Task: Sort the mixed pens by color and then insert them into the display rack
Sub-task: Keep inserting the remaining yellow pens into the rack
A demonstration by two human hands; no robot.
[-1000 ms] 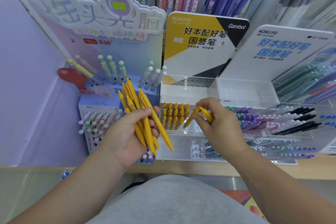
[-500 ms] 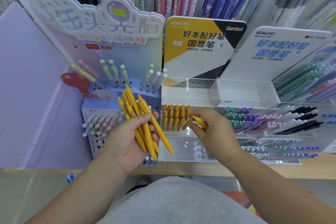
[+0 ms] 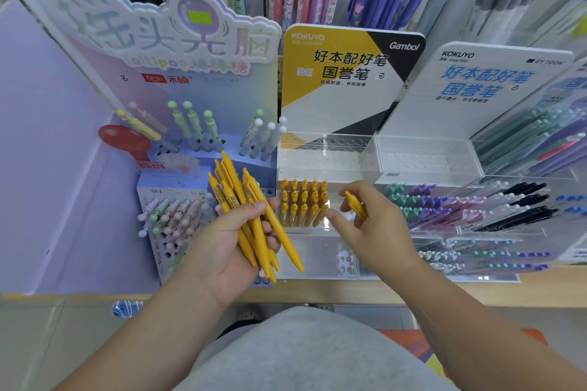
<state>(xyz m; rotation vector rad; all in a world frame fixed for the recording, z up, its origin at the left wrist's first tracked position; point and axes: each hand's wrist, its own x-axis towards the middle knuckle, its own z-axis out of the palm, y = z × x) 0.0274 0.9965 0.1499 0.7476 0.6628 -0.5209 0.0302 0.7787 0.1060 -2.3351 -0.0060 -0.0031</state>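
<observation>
Gripping pen bundle (image 3: 233, 187), left hand (image 3: 227, 252) fingers clamped; right hand (image 3: 378, 227) fingers pinch one pen (image 3: 354, 203); about fifteen racked pens (image 3: 303, 203).

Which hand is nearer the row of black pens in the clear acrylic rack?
Right. The right hand, pinching one yellow pen, sits left of the black pens; the left hand, gripping a bundle of yellow pens, is farther left.

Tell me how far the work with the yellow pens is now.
Done: rows of yellow pens stand in the clear rack. In hand: the right hand holds one yellow pen beside them. Left: the bundle the left hand grips.
</observation>
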